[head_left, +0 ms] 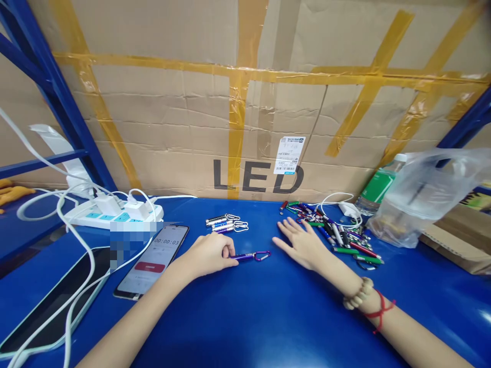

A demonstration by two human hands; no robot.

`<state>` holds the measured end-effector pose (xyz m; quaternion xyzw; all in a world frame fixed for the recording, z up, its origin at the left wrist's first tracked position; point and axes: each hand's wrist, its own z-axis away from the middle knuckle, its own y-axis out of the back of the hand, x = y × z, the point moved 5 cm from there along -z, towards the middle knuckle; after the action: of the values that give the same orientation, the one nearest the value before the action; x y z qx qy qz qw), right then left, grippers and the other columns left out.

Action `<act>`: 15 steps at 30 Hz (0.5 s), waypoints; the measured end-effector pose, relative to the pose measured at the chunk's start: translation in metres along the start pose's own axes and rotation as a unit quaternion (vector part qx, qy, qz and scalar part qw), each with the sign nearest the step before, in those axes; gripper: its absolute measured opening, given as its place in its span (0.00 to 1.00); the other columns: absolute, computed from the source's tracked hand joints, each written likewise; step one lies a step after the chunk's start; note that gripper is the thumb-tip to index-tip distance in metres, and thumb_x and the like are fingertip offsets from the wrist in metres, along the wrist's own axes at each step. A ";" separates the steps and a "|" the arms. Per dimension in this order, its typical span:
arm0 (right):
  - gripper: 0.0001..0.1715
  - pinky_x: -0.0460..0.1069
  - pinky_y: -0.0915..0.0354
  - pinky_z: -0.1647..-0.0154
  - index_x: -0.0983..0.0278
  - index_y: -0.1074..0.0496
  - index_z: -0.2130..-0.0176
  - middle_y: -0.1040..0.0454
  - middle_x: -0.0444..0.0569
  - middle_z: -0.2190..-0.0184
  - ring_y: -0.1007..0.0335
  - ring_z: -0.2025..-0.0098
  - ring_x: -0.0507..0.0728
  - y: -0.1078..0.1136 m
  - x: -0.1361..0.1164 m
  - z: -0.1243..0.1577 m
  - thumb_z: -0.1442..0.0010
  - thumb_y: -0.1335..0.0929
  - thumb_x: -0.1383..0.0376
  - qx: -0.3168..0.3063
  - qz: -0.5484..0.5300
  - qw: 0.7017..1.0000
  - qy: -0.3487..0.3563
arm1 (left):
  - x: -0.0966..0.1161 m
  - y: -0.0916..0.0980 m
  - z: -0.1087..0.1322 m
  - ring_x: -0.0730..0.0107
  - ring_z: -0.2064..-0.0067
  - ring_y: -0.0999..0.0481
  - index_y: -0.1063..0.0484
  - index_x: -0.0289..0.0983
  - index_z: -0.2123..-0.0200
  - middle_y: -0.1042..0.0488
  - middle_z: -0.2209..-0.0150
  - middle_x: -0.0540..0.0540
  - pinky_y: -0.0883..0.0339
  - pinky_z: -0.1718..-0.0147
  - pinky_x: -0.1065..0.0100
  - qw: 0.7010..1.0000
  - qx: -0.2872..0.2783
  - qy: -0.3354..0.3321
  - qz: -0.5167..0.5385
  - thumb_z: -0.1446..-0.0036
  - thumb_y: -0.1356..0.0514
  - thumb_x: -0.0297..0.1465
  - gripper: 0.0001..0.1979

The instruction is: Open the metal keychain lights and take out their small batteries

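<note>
Your left hand [213,254] has thumb and fingers pinched on one end of the purple light [244,257], which lies low over the table [245,317], its clip [263,252] pointing toward your right hand. With the grip only at that end, the light could pivot or roll out if the clip caught on something. The table looks glossy, so a dropped light might well slide.

Your right hand [301,243] is spread, palm down, the fingers apart and holding nothing, just beside the pile [337,232]; you cannot tell from here whether it touches the table. A careless sweep could scatter the pile or hook several clips at once, since they lie jumbled. The loose ends of your red string [381,309] might snag on a clip too.

On the other side, your left forearm passes close by the phone [153,263]; drawing back wide could nudge it. A swing farther forward could knock the neat group [225,224] out of line.
</note>
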<state>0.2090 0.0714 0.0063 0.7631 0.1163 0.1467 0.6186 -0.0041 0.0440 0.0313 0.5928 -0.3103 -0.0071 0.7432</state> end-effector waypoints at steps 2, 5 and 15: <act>0.38 0.62 0.60 0.42 0.74 0.39 0.46 0.41 0.63 0.46 0.54 0.41 0.65 -0.007 0.019 -0.002 0.42 0.48 0.48 -0.002 0.033 0.998 -0.060 | 0.007 -0.003 -0.002 0.73 0.70 0.30 0.30 0.41 0.73 0.27 0.73 0.54 0.47 0.74 0.74 1.000 0.027 -0.013 -0.003 0.53 0.43 0.41 0.10; 0.35 0.61 0.61 0.42 0.70 0.42 0.44 0.46 0.59 0.43 0.57 0.39 0.64 -0.002 0.014 -0.002 0.41 0.48 0.49 0.034 -0.005 0.999 -0.025 | 0.020 -0.013 -0.005 0.74 0.70 0.30 0.30 0.40 0.72 0.28 0.72 0.53 0.48 0.75 0.74 0.996 0.075 -0.056 -0.014 0.52 0.43 0.40 0.10; 0.18 0.48 0.40 0.60 0.60 0.30 0.62 0.30 0.47 0.66 0.36 0.63 0.53 0.023 -0.062 0.028 0.38 0.45 0.58 -0.035 -0.307 0.937 0.164 | 0.042 -0.029 -0.002 0.79 0.73 0.33 0.33 0.37 0.75 0.31 0.73 0.53 0.46 0.76 0.76 0.964 0.177 -0.197 -0.001 0.47 0.45 0.33 0.07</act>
<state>0.1612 0.0187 0.0181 0.6340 0.4389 0.0767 0.6321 0.0406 0.0213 0.0246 0.7020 -0.4460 -0.0693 0.5509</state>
